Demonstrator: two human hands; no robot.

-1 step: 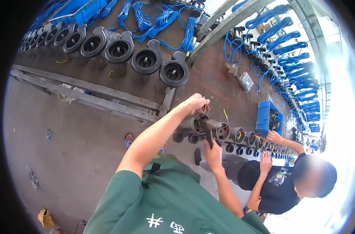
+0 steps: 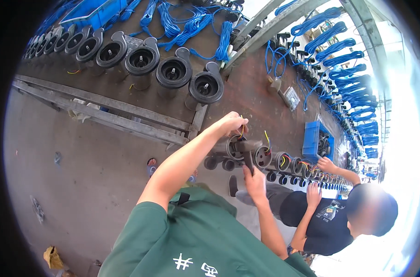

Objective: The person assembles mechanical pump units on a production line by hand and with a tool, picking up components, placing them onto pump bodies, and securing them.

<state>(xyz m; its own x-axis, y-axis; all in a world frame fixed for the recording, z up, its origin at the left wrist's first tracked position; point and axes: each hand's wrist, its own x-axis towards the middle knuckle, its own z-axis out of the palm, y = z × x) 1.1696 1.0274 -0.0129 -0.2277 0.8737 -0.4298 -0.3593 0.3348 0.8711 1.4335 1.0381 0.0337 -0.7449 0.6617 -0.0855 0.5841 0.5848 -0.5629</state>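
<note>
My right hand (image 2: 255, 183) is wrapped round the dark handle of a hammer (image 2: 248, 146). The hammer's head, slightly blurred, lies across the open end of a grey cylindrical motor housing (image 2: 232, 148) and hides part of it. Above that same housing, my left hand (image 2: 233, 123) is closed with its fingertips pinching thin coloured wires (image 2: 242, 132) that rise from the opening. Just to the right, a second grey housing (image 2: 263, 158) shows its round inside, with a yellow-green wire standing up out of it.
More housings with coloured wires (image 2: 284, 161) run off to the right, where a co-worker in black (image 2: 307, 210) reaches over them. Black pump casings (image 2: 205, 87) line the left bench. Blue cable bundles (image 2: 344, 57) hang at right. A blue crate (image 2: 311, 138) stands beyond the row.
The hammer's head has shifted and tilted slightly over the housing, and my right hand has moved a little with it. My left hand stays almost in place on the wires.
</note>
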